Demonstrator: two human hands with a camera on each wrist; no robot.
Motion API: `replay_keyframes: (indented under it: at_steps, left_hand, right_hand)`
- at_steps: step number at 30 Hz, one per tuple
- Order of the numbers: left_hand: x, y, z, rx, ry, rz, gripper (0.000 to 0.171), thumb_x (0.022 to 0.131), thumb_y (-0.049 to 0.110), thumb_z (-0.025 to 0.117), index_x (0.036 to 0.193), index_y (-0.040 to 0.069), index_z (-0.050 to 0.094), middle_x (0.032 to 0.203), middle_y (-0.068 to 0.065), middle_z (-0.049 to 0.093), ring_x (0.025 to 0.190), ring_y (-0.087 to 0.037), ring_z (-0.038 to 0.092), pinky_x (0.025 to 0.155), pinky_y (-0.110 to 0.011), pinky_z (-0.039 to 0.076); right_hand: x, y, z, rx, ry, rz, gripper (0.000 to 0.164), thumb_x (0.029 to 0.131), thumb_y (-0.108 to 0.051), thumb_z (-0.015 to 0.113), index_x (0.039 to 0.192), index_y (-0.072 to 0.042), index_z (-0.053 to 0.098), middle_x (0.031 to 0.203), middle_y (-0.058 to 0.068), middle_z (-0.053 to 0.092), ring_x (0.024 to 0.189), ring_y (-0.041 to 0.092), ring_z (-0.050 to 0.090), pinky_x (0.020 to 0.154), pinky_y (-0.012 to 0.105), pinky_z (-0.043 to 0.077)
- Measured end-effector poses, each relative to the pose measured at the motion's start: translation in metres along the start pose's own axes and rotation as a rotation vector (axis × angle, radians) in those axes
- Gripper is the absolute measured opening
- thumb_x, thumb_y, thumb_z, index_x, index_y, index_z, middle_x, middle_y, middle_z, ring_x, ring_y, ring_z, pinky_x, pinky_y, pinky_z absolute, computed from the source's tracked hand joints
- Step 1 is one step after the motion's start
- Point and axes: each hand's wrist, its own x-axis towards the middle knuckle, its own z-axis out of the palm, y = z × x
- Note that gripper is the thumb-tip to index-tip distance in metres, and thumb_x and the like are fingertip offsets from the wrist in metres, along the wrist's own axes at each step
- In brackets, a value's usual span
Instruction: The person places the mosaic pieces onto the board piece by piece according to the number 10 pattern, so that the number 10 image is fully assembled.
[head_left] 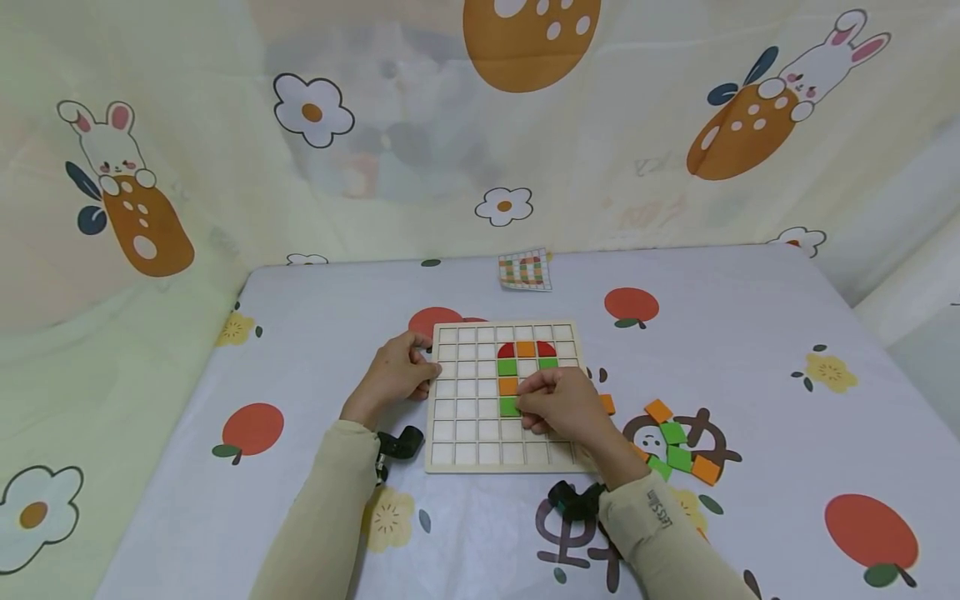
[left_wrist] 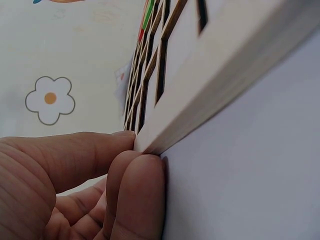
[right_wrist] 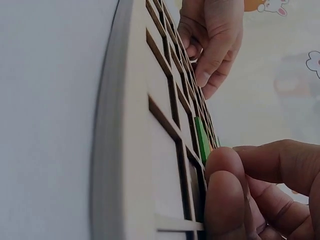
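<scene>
A pale wooden grid board (head_left: pixel 465 454) lies on the table. Its left rim is pinched by my left hand (head_left: pixel 393 372), thumb on top and fingertips against the side in the left wrist view. My right hand (head_left: pixel 562 406) reaches over the board's right half, fingertips bunched close to the cells. Beside those fingertips are a green tile (head_left: pixel 508 407) and an orange tile (head_left: pixel 507 386). In the right wrist view a green tile (right_wrist: pixel 202 140) sits just beyond my fingers; I cannot tell whether they hold a tile. Red curved tiles (head_left: pixel 506 350) flank an orange square (head_left: pixel 526 349) higher up.
Several loose orange and green tiles (head_left: pixel 678 457) lie right of the board, partly behind my right forearm. A small card with a coloured grid pattern (head_left: pixel 525 271) stands at the table's back. The patterned cloth wall (head_left: pixel 420 217) rises behind.
</scene>
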Motion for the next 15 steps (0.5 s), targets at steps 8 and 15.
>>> replay_keyframes:
  at_steps: [8,15]
  left_hand:
    - [0.000,0.000,0.001,-0.006,0.000,-0.011,0.039,0.096,0.008,0.074,0.130,0.004,0.056,0.091,-0.008,0.055,0.063,-0.014,0.061,0.059,-0.025,0.060]
    - [0.000,0.001,-0.001,-0.012,-0.006,-0.019,0.040,0.096,0.008,0.075,0.131,0.005,0.056,0.092,-0.008,0.055,0.064,-0.015,0.062,0.059,-0.025,0.060]
  right_hand:
    - [-0.009,-0.002,-0.016,0.024,0.003,-0.048,0.015,0.095,-0.008,0.074,0.105,0.002,0.073,0.078,0.014,0.069,0.061,0.020,0.065,0.059,0.026,0.060]
    - [-0.017,0.004,-0.050,-0.008,0.066,-0.025,0.024,0.098,-0.016,0.072,0.112,0.003,0.072,0.078,0.012,0.067,0.060,0.019,0.061,0.055,0.024,0.056]
